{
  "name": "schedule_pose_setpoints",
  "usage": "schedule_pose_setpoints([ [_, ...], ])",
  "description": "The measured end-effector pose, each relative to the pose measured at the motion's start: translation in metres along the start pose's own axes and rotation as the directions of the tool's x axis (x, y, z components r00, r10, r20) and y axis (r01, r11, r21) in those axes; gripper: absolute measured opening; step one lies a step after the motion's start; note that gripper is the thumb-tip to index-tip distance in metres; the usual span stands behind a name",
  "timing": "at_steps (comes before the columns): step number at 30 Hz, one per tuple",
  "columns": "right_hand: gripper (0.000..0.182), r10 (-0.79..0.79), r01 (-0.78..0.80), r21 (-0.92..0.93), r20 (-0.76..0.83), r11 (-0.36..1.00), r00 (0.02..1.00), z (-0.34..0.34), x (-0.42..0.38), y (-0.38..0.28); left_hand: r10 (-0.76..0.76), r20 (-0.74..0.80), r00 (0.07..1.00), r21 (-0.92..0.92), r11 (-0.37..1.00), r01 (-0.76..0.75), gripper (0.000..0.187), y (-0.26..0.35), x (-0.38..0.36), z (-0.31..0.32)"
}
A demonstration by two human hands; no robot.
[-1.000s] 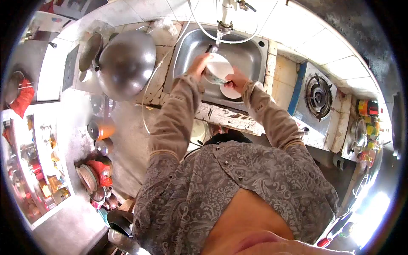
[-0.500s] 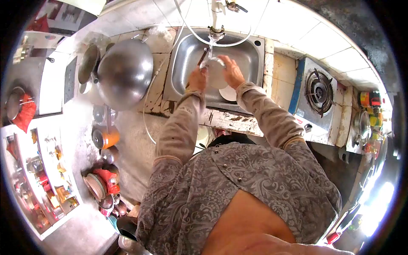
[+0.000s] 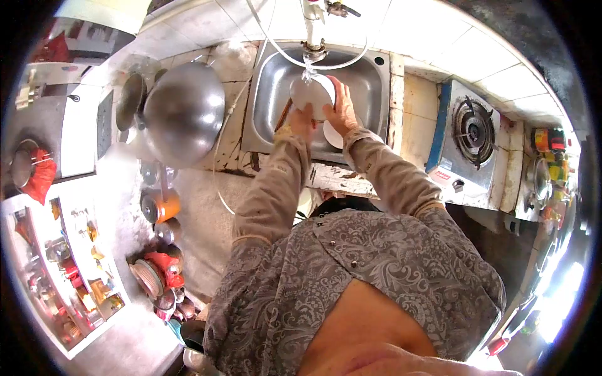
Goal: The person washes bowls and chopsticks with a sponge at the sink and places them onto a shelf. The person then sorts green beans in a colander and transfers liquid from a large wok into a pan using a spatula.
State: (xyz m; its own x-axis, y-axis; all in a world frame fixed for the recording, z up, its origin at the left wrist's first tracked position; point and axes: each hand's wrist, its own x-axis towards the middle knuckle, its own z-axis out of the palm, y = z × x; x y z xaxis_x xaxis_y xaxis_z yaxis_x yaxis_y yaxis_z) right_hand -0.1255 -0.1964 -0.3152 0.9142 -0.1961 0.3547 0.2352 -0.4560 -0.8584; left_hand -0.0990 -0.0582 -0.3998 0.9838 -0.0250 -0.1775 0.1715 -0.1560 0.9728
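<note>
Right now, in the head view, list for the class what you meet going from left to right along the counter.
Large steel wok → steel sink with a white bowl held under the tap by the left hand and right hand → gas burner → colourful containers.

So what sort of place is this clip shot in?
A small home kitchen, most likely. A steel sink sits under a running tap, a gas burner stands on the tiled counter, and a large steel wok lies beside the sink. Both hands hold a white bowl under the water.
</note>
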Motion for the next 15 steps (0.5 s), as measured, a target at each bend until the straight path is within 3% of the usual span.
schedule_pose_setpoints([
  [3, 0.049, 0.117, -0.099, -0.146, 0.121, 0.984, 0.986, 0.001, 0.004, 0.019, -0.206, 0.079, 0.975, -0.046, 0.977, 0.21, 0.033, 0.004, -0.01, 0.001],
  [4, 0.046, 0.15, -0.118, -0.188, 0.166, 0.975, 0.975, -0.001, 0.006, 0.024, -0.006, 0.046, 0.999, 0.224, 0.975, -0.005, 0.03, 0.009, -0.002, -0.004],
  [5, 0.038, 0.175, -0.106, -0.275, 0.242, 0.956, 0.954, -0.001, 0.009, 0.024, 0.193, 0.065, 0.979, 0.477, 0.856, -0.2, 0.027, 0.017, 0.011, -0.015],
  [6, 0.037, 0.22, -0.118, -0.336, 0.283, 0.934, 0.933, -0.002, 0.011, 0.019, 0.368, 0.134, 0.92, 0.686, 0.635, -0.354, 0.024, 0.026, 0.018, -0.021],
  [7, 0.035, 0.266, -0.128, -0.394, 0.321, 0.91, 0.909, -0.004, 0.015, 0.009, 0.405, 0.193, 0.894, 0.658, 0.622, -0.424, 0.016, 0.047, 0.017, -0.021],
  [8, 0.034, 0.31, -0.13, -0.45, 0.353, 0.884, 0.883, -0.004, 0.019, 0.005, 0.496, 0.298, 0.815, 0.65, 0.52, -0.554, 0.013, 0.07, 0.014, -0.018],
  [10, 0.033, 0.338, -0.107, -0.51, 0.383, 0.853, 0.86, 0.011, 0.024, 0.027, 0.616, 0.512, 0.599, 0.579, 0.268, -0.77, 0.011, 0.101, 0.004, -0.01],
  [11, 0.033, 0.35, -0.092, -0.54, 0.397, 0.836, 0.849, 0.017, 0.026, 0.038, 0.544, 0.512, 0.664, 0.572, 0.36, -0.737, 0.011, 0.095, 0.01, -0.01],
  [14, 0.033, 0.303, -0.128, -0.425, 0.375, 0.896, 0.876, 0.019, 0.03, 0.054, 0.495, 0.428, 0.756, 0.681, 0.374, -0.63, 0.012, 0.075, 0.018, -0.018],
  [15, 0.034, 0.335, -0.241, -0.285, 0.353, 0.928, 0.873, 0.017, 0.028, 0.055, 0.23, 0.33, 0.915, 0.576, 0.719, -0.389, 0.014, 0.048, 0.022, -0.024],
])
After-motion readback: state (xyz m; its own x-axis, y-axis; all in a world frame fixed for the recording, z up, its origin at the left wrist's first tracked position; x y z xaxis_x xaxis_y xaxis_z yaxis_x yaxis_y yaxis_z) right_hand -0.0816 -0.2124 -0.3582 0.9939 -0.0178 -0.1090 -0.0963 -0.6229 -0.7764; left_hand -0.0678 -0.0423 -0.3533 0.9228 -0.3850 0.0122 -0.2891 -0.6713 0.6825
